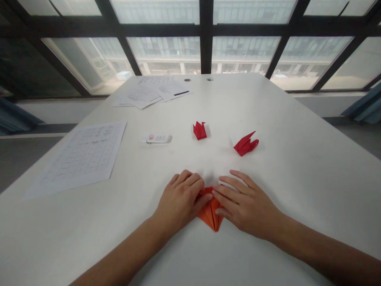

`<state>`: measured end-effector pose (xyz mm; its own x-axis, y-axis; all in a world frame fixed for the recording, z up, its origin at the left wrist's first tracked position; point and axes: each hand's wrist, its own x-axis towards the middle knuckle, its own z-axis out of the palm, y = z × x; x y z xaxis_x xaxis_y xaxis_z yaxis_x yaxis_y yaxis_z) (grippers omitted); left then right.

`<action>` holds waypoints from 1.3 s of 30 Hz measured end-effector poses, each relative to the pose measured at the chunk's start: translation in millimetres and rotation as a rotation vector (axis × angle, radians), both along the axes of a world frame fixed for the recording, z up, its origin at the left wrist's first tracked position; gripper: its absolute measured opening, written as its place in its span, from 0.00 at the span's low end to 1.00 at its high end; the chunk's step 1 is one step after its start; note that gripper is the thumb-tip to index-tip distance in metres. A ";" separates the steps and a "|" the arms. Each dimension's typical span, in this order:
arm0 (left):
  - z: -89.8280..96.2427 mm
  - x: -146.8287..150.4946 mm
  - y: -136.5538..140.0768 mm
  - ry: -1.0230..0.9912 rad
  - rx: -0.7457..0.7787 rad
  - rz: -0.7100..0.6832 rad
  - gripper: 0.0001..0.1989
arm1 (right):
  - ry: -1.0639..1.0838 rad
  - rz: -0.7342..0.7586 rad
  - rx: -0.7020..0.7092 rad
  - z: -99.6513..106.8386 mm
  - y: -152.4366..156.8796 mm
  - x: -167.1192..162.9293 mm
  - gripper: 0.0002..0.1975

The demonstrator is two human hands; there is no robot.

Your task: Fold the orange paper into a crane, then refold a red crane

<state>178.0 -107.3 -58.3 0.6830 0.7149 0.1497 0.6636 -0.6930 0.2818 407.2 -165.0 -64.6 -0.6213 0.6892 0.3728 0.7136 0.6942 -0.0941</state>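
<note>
Orange paper [212,214] on the worktop [300,171], beneath the fingers: left hand [182,198] pinching its edge, right hand [248,204] spread open, touching its other side; probably light, easily creased, best held by folded edges

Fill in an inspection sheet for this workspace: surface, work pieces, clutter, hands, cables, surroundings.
Surface: white table, two round holes near its far edge.
Work pieces: folded orange paper between the hands; beyond it, a red folded figure and, further right, a second red figure.
Clutter: printed sheet at left; overlapping papers at the far end; small white printed item, kind unclear.
Hands: left hand curled, thumb on the orange paper; right hand spread, fingertips at its other side.
Cables: nothing seen.
Surroundings: dark-framed windows, a building outside, blue curtains at both sides.
</note>
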 end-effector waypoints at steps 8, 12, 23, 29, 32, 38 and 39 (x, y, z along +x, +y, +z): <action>3.6 -9.8 5.1 -0.078 -0.124 -0.136 0.11 | 0.060 0.064 -0.016 3.9 -3.2 -0.2 0.07; -1.1 -8.7 6.3 -0.089 -0.102 -0.097 0.07 | 0.041 0.049 -0.030 5.2 -2.2 -0.7 0.07; -8.0 -3.4 0.9 -0.061 0.043 -0.071 0.04 | 0.260 -0.114 -0.151 -6.9 -7.3 -10.2 0.05; -0.5 -11.5 5.8 -0.101 -0.063 -0.277 0.07 | 0.271 -0.147 -0.281 -9.3 -3.2 -7.8 0.20; 8.0 -18.3 8.5 -0.094 -0.154 -0.328 0.06 | 0.221 -0.084 -0.230 -7.7 -1.6 -5.7 0.12; 13.4 -21.2 5.9 -0.045 -0.174 -0.305 0.08 | 0.122 -0.051 -0.157 -3.7 -3.6 -5.8 0.09; 12.5 -20.1 4.8 -0.047 -0.175 -0.282 0.08 | 0.116 -0.055 -0.160 -3.2 -4.2 -6.2 0.10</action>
